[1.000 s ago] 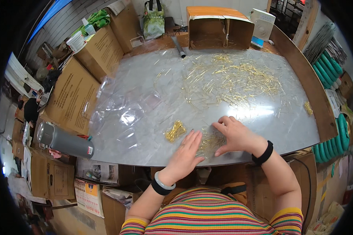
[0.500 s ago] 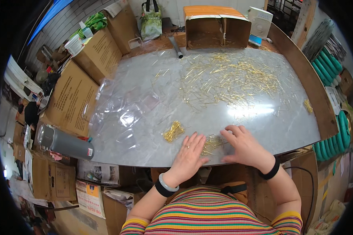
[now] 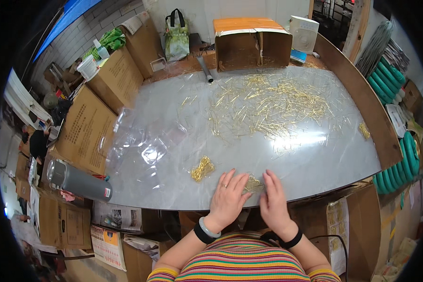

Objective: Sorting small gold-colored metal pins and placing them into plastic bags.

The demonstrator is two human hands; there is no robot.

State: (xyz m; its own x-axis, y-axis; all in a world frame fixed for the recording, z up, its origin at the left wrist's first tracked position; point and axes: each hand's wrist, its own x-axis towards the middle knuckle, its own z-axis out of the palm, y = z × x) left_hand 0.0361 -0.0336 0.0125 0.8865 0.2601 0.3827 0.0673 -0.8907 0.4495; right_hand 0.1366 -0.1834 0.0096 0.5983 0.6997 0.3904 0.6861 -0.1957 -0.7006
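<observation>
Brown cardboard boxes (image 3: 87,129) left of table, orange-topped open box (image 3: 251,42) behind

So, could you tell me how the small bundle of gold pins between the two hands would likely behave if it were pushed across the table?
The small bundle of gold pins lies loose between the left hand and right hand, so it would probably scatter rather than move as one. The pins look thin and stiff, likely light. The table looks glossy, so they may slide easily.
</observation>
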